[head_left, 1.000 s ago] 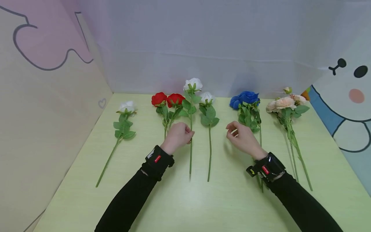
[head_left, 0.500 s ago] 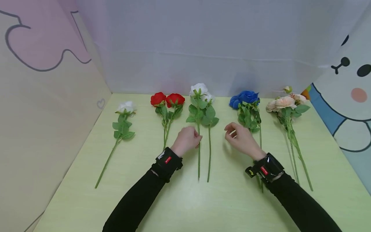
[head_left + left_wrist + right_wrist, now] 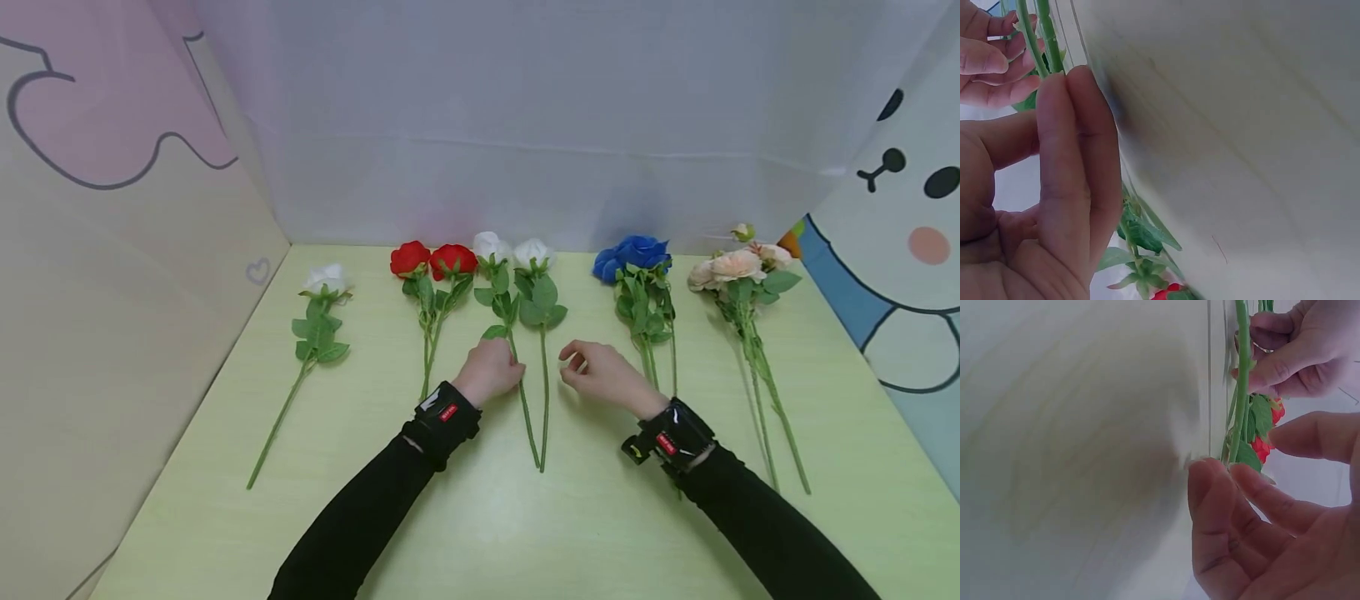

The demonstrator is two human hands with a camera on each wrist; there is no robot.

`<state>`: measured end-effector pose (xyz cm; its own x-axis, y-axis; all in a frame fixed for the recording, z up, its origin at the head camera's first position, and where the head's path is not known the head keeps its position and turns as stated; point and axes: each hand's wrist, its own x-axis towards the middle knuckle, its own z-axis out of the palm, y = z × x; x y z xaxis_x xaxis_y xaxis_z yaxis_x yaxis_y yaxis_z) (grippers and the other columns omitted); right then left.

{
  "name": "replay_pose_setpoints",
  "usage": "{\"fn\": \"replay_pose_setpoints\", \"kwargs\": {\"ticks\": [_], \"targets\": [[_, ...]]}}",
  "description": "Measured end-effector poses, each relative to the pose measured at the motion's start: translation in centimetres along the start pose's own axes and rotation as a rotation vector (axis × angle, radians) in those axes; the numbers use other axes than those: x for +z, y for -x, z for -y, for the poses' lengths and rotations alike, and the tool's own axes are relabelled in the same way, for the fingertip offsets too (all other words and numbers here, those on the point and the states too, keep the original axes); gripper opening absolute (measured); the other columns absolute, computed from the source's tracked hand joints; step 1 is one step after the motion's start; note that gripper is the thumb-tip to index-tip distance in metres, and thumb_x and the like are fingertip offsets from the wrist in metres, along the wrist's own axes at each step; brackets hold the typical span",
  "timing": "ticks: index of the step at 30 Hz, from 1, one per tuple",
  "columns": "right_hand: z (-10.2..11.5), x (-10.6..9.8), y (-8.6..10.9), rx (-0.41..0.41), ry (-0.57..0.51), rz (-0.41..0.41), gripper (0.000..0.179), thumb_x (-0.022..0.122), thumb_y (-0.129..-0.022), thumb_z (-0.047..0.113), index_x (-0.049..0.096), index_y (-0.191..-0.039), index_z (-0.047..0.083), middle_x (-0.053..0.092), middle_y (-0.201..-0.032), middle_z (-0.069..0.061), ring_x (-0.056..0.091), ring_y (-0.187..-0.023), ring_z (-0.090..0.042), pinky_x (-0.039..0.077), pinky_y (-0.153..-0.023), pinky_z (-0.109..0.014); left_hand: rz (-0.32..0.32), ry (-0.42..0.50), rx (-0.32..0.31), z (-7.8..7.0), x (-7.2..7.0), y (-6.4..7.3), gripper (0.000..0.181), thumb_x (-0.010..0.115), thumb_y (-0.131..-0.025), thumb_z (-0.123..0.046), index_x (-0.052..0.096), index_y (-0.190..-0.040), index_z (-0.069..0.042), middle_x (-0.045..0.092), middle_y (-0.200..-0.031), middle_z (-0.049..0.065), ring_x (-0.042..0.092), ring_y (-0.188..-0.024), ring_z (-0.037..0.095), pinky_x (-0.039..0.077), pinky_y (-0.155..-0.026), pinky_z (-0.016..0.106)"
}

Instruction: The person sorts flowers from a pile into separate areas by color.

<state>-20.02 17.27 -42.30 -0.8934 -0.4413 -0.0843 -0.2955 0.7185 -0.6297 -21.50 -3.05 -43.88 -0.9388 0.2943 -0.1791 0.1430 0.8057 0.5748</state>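
Note:
In the head view my left hand [image 3: 489,372] pinches the stem of a white rose [image 3: 491,246]. This rose lies slanted, its head close to the red roses and its stem end beside the stem of a second white rose [image 3: 534,252]. The left wrist view has my thumb and fingers [image 3: 1063,150] at the green stems [image 3: 1049,37]. To the right of the second white rose, my right hand [image 3: 607,379] hovers with loosely bent fingers and holds nothing. The right wrist view places its fingertips [image 3: 1207,478] close to a stem [image 3: 1243,381]; contact is unclear.
Two red roses [image 3: 432,260] lie left of the white pair, and a lone white rose [image 3: 327,277] farther left. Blue roses [image 3: 633,256] and peach-coloured flowers [image 3: 738,265] lie to the right. A pale curtain [image 3: 480,125] borders the back of the table [image 3: 480,533].
My left hand has moved right and a little nearer, bringing the white rose's stem beside the second one; the rose head has come down. My right hand has shifted left and nearer.

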Motion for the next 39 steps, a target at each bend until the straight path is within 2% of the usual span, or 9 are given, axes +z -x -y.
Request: {"fn": "replay_pose_setpoints", "kwargs": {"ticks": [4, 9, 15, 18, 22, 28, 31, 35, 39], "targets": [[0.4, 0.4, -0.2, 0.005, 0.01, 0.036, 0.026, 0.058, -0.088, 0.014, 0.061, -0.107, -0.003, 0.064, -0.083, -0.009, 0.058, -0.068, -0.016, 0.048, -0.063, -0.034, 0.0, -0.011, 0.006, 0.0, 0.0, 0.0, 0.052, 0.06, -0.09, -0.021, 0.043, -0.041, -0.016, 0.037, -0.037, -0.006, 0.031, -0.034, 0.007, 0.022, -0.038, 0.021], [0.7, 0.7, -0.5, 0.024, 0.029, 0.07, 0.026, 0.057, -0.089, 0.016, 0.062, -0.107, -0.002, 0.064, -0.084, -0.008, 0.057, -0.067, -0.015, 0.047, -0.062, -0.032, -0.03, -0.001, 0.033, -0.1, -0.1, 0.1, 0.049, 0.06, -0.091, -0.02, 0.041, -0.047, -0.014, 0.03, -0.043, -0.005, 0.032, -0.039, 0.009, 0.023, -0.041, 0.021], [0.8, 0.7, -0.5, 0.047, 0.042, 0.072, 0.026, 0.057, -0.089, 0.017, 0.062, -0.108, -0.001, 0.064, -0.084, -0.008, 0.056, -0.066, -0.015, 0.047, -0.061, -0.032, -0.096, -0.005, 0.062, -0.4, -0.5, 0.5, 0.021, 0.063, -0.091, -0.02, 0.064, -0.074, -0.007, 0.055, -0.062, -0.001, 0.05, -0.053, 0.011, 0.038, -0.048, 0.021], [0.8, 0.7, -0.6, 0.046, 0.041, 0.076, 0.027, 0.057, -0.089, 0.018, 0.062, -0.108, -0.001, 0.064, -0.084, -0.008, 0.056, -0.066, -0.015, 0.047, -0.061, -0.032, -0.129, -0.04, 0.087, -0.8, -0.8, 0.9, 0.017, 0.063, -0.091, -0.02, 0.066, -0.083, -0.005, 0.059, -0.07, 0.001, 0.053, -0.056, 0.012, 0.04, -0.05, 0.022], [0.7, 0.8, -0.7, 0.037, 0.043, 0.079, 0.027, 0.057, -0.089, 0.018, 0.062, -0.108, -0.001, 0.064, -0.084, -0.008, 0.056, -0.065, -0.015, 0.047, -0.061, -0.032, -0.152, -0.056, 0.143, -1.5, -1.1, 1.2, 0.015, 0.062, -0.091, -0.019, 0.062, -0.085, -0.006, 0.059, -0.067, 0.002, 0.052, -0.053, 0.011, 0.038, -0.047, 0.02], [0.8, 0.8, -0.8, 0.038, 0.03, 0.085, 0.027, 0.058, -0.09, 0.018, 0.062, -0.108, -0.001, 0.064, -0.082, -0.008, 0.056, -0.065, -0.015, 0.047, -0.06, -0.032, -0.123, -0.085, 0.202, -2.0, -0.9, 0.8, 0.013, 0.063, -0.091, -0.018, 0.061, -0.084, -0.008, 0.057, -0.066, -0.001, 0.051, -0.054, 0.011, 0.037, -0.048, 0.021], [0.8, 0.9, -0.8, 0.043, 0.023, 0.092, 0.027, 0.058, -0.09, 0.018, 0.062, -0.108, -0.001, 0.064, -0.083, -0.008, 0.056, -0.065, -0.016, 0.047, -0.06, -0.032, -0.086, -0.12, 0.17, -1.8, -0.7, 0.5, 0.019, 0.063, -0.09, -0.017, 0.058, -0.073, -0.009, 0.051, -0.062, -0.002, 0.048, -0.053, 0.012, 0.035, -0.048, 0.023], [0.7, 1.0, -0.7, 0.051, 0.028, 0.104, 0.028, 0.058, -0.09, 0.018, 0.062, -0.11, -0.001, 0.064, -0.084, -0.007, 0.056, -0.066, -0.015, 0.047, -0.061, -0.032, -0.02, -0.137, 0.128, -1.3, -0.3, 0.2, 0.036, 0.062, -0.09, -0.016, 0.048, -0.058, -0.012, 0.039, -0.052, -0.003, 0.04, -0.047, 0.012, 0.029, -0.046, 0.023], [0.8, 0.9, -0.7, 0.057, 0.029, 0.115, 0.029, 0.057, -0.09, 0.018, 0.061, -0.111, -0.001, 0.064, -0.086, -0.008, 0.057, -0.067, -0.015, 0.047, -0.061, -0.032, -0.003, -0.107, 0.129, -1.1, 0.1, 0.1, 0.037, 0.061, -0.091, -0.018, 0.047, -0.057, -0.013, 0.04, -0.052, -0.003, 0.041, -0.047, 0.011, 0.029, -0.046, 0.023]]}}
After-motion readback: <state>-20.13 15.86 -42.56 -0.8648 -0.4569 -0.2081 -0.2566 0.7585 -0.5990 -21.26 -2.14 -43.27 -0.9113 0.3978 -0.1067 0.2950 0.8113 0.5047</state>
